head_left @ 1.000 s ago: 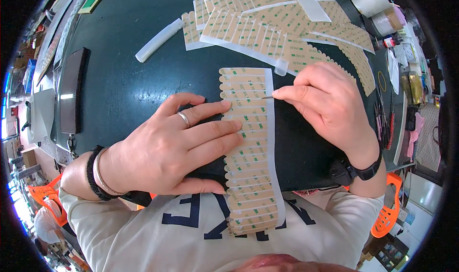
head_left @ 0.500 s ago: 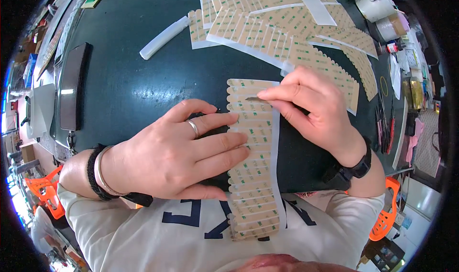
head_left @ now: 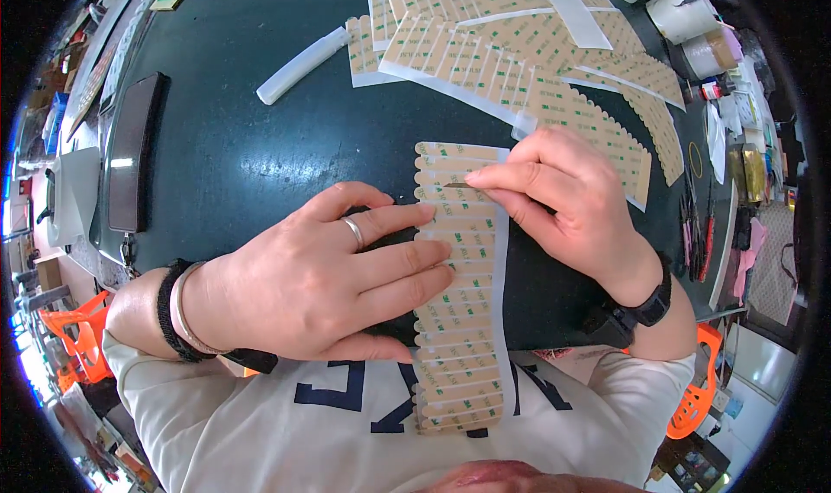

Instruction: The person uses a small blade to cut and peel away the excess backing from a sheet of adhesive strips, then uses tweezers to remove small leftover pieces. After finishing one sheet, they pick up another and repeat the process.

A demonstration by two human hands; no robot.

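Observation:
A long sheet of tan adhesive strips [head_left: 461, 320] with a white edge and a scalloped left side runs toward me, its near end over the table edge against my shirt. My left hand [head_left: 316, 272] lies with fingers spread, their tips resting on the sheet's left side. Near the sheet's far end, my right hand [head_left: 571, 200] pinches a thin, dark, pointed blade [head_left: 454, 185] between thumb and fingers. The blade lies almost level across one strip, pointing left. Whatever handle it has is hidden in my fingers.
More tan adhesive sheets [head_left: 545, 95] lie overlapping at the far right, with a white strip [head_left: 573, 10] on top. Beyond my left hand is a rolled translucent sheet [head_left: 303, 65]. A dark phone [head_left: 134, 155] sits at left. Tape rolls [head_left: 682, 12] and tweezers-like tools [head_left: 692, 233] line the right.
My right hand has shifted slightly left and toward me over the sheet, with the blade along the same strip area. The left hand stays in place on the sheet.

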